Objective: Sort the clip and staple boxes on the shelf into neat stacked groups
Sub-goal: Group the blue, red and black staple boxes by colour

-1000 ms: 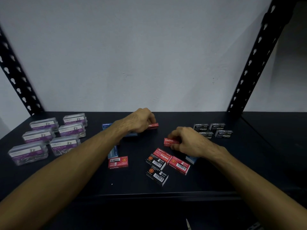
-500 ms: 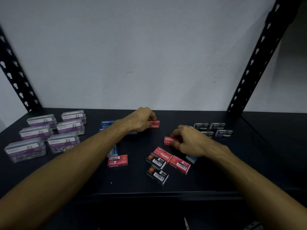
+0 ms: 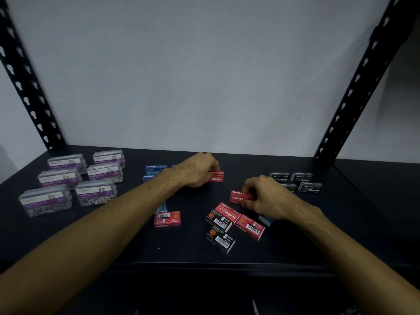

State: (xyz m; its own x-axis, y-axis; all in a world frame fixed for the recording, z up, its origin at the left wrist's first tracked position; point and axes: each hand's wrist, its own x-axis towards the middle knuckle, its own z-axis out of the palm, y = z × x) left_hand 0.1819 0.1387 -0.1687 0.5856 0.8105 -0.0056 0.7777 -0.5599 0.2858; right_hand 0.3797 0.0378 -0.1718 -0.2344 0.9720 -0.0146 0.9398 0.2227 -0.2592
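head view looks down on a dark shelf (image 3: 91, 242) with a pale wall behind it and two black slotted uprights (image 3: 27, 87) at the sides. the person's left hand (image 3: 195, 170) is reached toward the back middle, fingers curled down around a red staple box (image 3: 217, 176) that sits on the shelf. the right hand (image 3: 266, 196) is a bit nearer and to the right, fingertips pinching another red staple box (image 3: 239, 196), which looks like one box on top of another, hard to be sure. over on the left, six clear paper clip boxes (image 3: 95, 192) with purple labels stand in two rows. blue staple boxes (image 3: 154, 169) sit just behind the left forearm, partly hidden by it, and one more blue box (image 3: 266, 220) peeks out under the right wrist. far right at the back, a tidy bunch of black staple boxes (image 3: 310, 187). in front of the hands it's still loose: a lone red box (image 3: 167, 218) with its barcode up, and a mixed cluster of red and black boxes (image 3: 227, 223) lying at odd angles, touching each other.
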